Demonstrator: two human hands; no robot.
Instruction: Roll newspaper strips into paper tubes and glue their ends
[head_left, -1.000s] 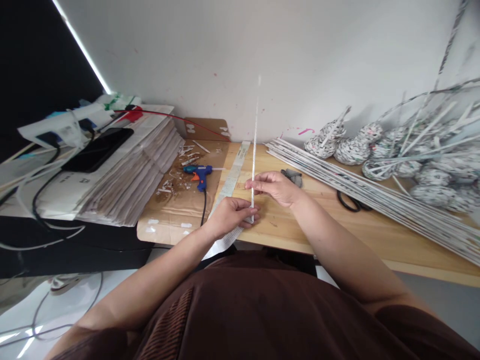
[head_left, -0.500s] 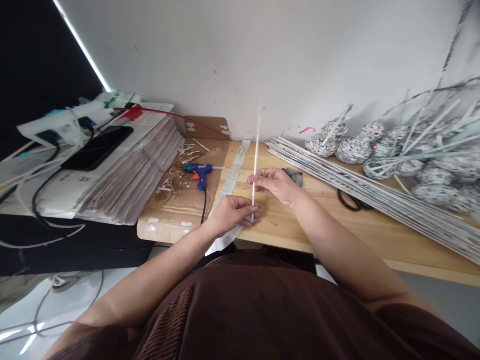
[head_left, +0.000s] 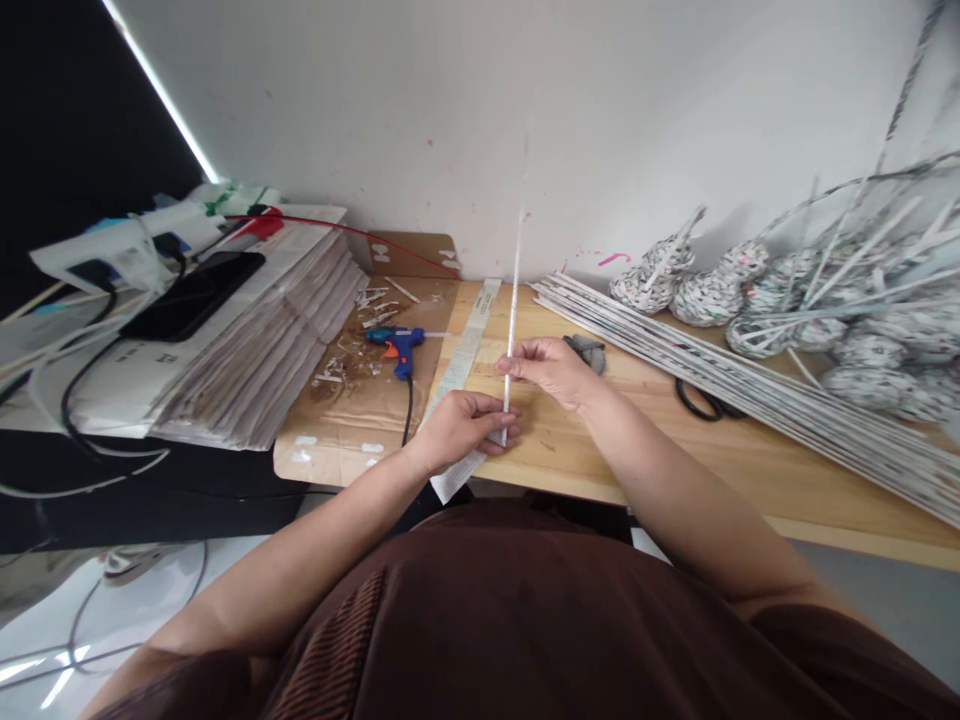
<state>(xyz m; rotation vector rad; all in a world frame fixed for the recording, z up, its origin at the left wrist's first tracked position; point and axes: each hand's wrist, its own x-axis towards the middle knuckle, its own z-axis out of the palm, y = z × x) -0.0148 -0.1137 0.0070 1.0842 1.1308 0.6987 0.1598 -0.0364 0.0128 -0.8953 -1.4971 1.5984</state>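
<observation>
A thin white paper stick point(head_left: 514, 290) stands nearly upright in front of me, its far end fading against the wall. My left hand point(head_left: 476, 428) pinches its lower end between thumb and fingers. Just above, my right hand point(head_left: 541, 368) grips the stick between thumb and fingertips. A printed paper strip point(head_left: 463, 355) lies on the table, running from the back toward the front edge and passing under my left hand.
Left of the strip, a blue glue gun point(head_left: 406, 350) and paper scraps rest on cardboard point(head_left: 315, 455). A paper stack point(head_left: 277, 340) bears a phone point(head_left: 196, 295). At right lie long paper sticks point(head_left: 720, 385), woven pieces point(head_left: 705, 298) and a black-handled tool point(head_left: 697, 402).
The near end of the paper strip has shifted slightly right and back. The stick's upper part leans a little further right. Both hands keep nearly the same place and grip.
</observation>
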